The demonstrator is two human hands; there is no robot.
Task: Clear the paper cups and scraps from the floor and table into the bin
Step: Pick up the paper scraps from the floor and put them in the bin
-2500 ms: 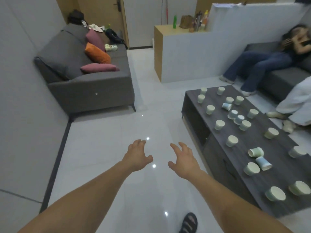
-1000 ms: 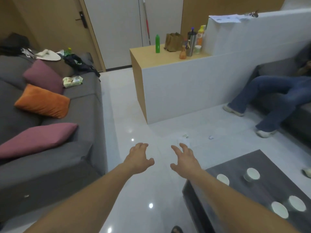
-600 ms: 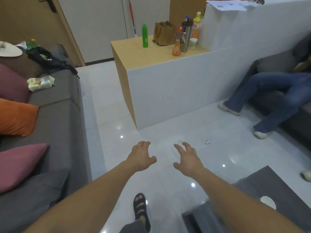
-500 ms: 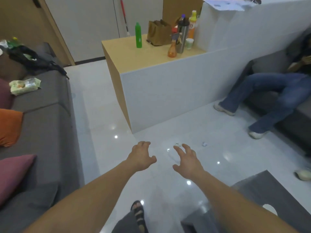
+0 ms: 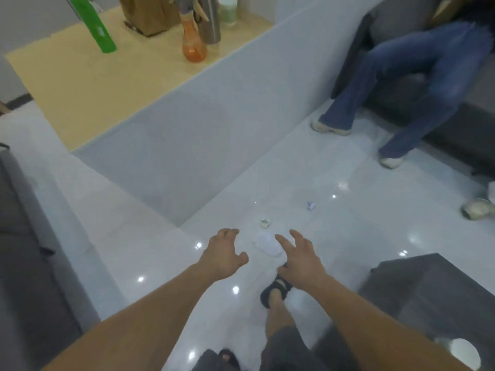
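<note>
Head view: L hand fingers spread, empty
R hand: same
White scrap: floor, btw hands
Green bottle label: too blurry

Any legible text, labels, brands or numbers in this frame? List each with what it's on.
No text can be read.
Pale label patch on the green bottle: too blurred to read.
Dark marks on the small crumpled scrap on the floor: too small to tell if they are print.
</note>
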